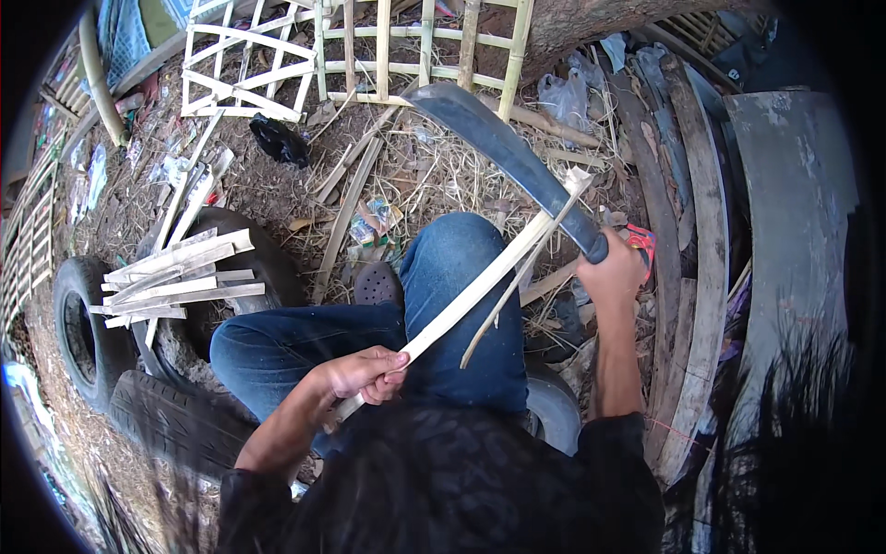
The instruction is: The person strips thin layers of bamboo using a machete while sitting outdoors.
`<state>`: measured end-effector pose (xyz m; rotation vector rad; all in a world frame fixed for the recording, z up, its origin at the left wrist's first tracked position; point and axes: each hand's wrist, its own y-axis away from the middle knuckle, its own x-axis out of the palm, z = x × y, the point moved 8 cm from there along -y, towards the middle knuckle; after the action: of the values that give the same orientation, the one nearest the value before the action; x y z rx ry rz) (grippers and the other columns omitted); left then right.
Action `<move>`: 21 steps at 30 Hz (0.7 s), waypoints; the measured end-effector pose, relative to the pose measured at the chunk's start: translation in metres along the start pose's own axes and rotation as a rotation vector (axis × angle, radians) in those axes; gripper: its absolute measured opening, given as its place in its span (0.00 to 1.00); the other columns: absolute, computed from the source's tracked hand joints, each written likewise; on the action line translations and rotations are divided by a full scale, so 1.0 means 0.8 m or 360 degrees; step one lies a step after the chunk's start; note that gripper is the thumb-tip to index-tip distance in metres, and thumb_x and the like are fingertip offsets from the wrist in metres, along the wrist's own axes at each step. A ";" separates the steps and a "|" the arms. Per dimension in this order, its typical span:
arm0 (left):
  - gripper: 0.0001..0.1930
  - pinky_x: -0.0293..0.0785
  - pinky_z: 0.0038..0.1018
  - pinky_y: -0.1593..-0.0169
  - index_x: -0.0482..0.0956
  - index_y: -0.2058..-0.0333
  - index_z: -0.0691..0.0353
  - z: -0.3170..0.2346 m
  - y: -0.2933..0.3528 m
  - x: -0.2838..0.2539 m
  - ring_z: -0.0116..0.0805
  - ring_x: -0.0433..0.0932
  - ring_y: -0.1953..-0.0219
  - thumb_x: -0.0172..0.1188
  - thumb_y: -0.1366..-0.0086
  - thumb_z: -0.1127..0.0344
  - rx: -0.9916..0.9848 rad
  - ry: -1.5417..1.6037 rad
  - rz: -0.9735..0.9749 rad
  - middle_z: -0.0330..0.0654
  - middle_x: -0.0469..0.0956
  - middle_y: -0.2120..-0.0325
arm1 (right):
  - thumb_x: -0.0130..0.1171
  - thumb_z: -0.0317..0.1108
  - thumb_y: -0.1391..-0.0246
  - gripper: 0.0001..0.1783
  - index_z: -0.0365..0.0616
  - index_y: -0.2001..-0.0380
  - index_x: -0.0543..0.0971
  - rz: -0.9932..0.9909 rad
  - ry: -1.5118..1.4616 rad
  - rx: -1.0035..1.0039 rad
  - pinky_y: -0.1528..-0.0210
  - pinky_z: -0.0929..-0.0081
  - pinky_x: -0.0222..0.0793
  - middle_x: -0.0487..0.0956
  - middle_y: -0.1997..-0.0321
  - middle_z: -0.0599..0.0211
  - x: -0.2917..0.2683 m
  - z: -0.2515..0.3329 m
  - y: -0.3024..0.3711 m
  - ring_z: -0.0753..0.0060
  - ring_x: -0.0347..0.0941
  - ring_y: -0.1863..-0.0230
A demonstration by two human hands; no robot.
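Observation:
My left hand [365, 374] is closed around the near end of a pale split bamboo strip [471, 294], which slants up to the right across my raised knee. In my right hand [612, 268] is the handle of a machete [498, 148] with a broad, dark, curved blade. The blade points up and left, and its part near the handle lies against the far end of the strip. A thin sliver [494, 319] hangs off that end, partly separated and curling down beside the strip. My fingers hide most of the machete's handle.
Cut bamboo slats [175, 294] are piled on tyres at the left, near another tyre [78, 319]. Bamboo lattice panels [425, 51] stand ahead. Long wooden planks [706, 277] and a grey board [794, 231] run along the right. Straw, litter and a black plastic bag [279, 140] cover the ground.

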<state>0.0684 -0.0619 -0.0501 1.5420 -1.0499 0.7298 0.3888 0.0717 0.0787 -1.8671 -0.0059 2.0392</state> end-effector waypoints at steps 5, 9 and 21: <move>0.26 0.46 0.16 0.85 0.64 0.82 0.57 0.011 0.025 -0.001 0.17 0.51 0.87 0.45 0.29 0.45 -0.0162 -0.0029 -0.0172 0.27 0.53 0.89 | 0.61 0.30 0.66 0.10 0.40 0.75 0.75 0.0639 -0.0495 0.0002 0.69 0.58 0.69 0.76 0.79 0.51 0.031 0.003 0.016 0.46 0.75 0.74; 0.26 0.49 0.18 0.84 0.65 0.82 0.57 0.006 0.014 -0.016 0.18 0.52 0.88 0.46 0.29 0.45 -0.0011 -0.0207 -0.0267 0.28 0.54 0.90 | 0.59 0.25 0.65 0.07 0.36 0.78 0.73 0.1184 -0.1176 0.0146 0.72 0.71 0.65 0.70 0.85 0.62 0.082 -0.006 0.040 0.68 0.66 0.81; 0.26 0.43 0.19 0.83 0.60 0.82 0.54 0.015 0.000 0.001 0.18 0.47 0.86 0.43 0.29 0.44 -0.0056 -0.0050 -0.0133 0.27 0.49 0.87 | 0.67 0.31 0.73 0.17 0.42 0.76 0.73 0.0416 -0.0395 -0.0557 0.70 0.61 0.70 0.76 0.77 0.58 0.043 0.051 0.069 0.52 0.75 0.74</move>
<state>0.0674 -0.0735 -0.0521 1.5619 -1.0101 0.6278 0.3334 0.0400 0.0366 -1.8745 -0.2067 2.5810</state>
